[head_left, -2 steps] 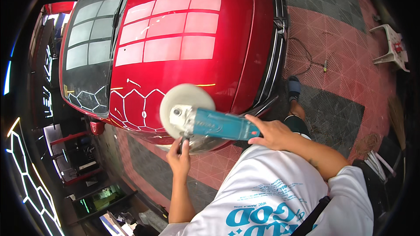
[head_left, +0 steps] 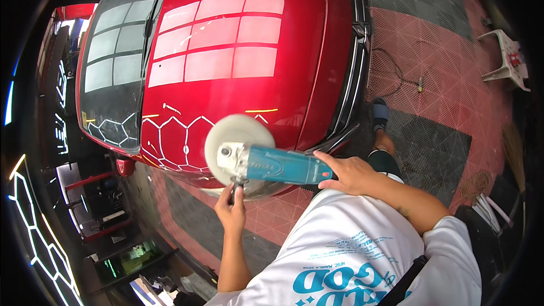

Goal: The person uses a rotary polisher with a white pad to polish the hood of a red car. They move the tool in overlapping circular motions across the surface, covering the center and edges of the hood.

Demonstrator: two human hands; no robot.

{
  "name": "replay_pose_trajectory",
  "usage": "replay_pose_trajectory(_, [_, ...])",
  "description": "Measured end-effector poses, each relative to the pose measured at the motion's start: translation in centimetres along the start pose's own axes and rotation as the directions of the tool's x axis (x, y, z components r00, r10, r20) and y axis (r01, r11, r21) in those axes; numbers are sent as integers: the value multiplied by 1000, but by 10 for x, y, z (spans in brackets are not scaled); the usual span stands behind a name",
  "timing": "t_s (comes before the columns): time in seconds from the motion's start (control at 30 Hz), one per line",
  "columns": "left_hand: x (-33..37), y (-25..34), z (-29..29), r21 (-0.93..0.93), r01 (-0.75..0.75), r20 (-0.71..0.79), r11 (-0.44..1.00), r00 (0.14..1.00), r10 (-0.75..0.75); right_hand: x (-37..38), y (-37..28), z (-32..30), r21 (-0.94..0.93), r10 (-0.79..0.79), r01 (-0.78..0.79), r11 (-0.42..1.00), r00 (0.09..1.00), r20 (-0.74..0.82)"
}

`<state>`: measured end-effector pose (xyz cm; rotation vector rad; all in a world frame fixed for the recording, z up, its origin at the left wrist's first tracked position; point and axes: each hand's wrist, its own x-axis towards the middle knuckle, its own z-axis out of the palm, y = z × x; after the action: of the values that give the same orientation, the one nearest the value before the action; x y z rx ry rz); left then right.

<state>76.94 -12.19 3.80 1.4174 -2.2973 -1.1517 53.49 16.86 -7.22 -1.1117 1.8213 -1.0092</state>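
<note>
A teal rotary polisher (head_left: 283,165) with a silver head is held across in front of me. Its round whitish pad (head_left: 238,130) lies over the near front corner of the red car's hood (head_left: 226,99) and looks blurred. My right hand (head_left: 357,177) is wrapped round the rear end of the polisher's body, thumb on top. My left hand (head_left: 231,212) is closed on the short dark side handle (head_left: 235,186) beside the head. Whether the pad touches the paint cannot be made out. Ceiling lights reflect on the hood as white panels and hexagons.
The car's windshield (head_left: 116,45) is at the left, its dark grille (head_left: 354,51) at the right. A cable (head_left: 396,68) lies on the red and grey tiled floor (head_left: 419,68). A white plastic chair (head_left: 506,59) stands far right, a broom (head_left: 513,150) nearer.
The polisher's head and pad have shifted slightly toward me and to the left. Both hands keep their grip.
</note>
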Motion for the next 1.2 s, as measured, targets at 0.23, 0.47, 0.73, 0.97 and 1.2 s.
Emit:
replay_pose_trajectory(0.23, [13, 32, 83, 99, -247, 76, 964, 968, 241, -31, 53, -31, -56, 193, -207, 977, 963, -186])
replay_pose_trajectory(0.47, [151, 208, 214, 250, -574, 282, 779, 813, 509, -9, 123, -172, 145, 208, -157, 977, 861, -464])
replay_pose_trajectory(0.73, [234, 326, 225, 269, -411, 408, 871, 868, 284, 52, 106, -256, 379, 342, -204, 903, 875, -343])
replay_pose_trajectory(0.97, [126, 197, 149, 313, -425, 279, 849, 896, 346, -4, 73, -155, 210, 267, -214, 954, 925, -270])
replay_pose_trajectory(1.2, [16, 81, 65, 240, -204, 209, 949, 966, 155, -46, 35, -34, 149, 278, -269, 952, 959, -47])
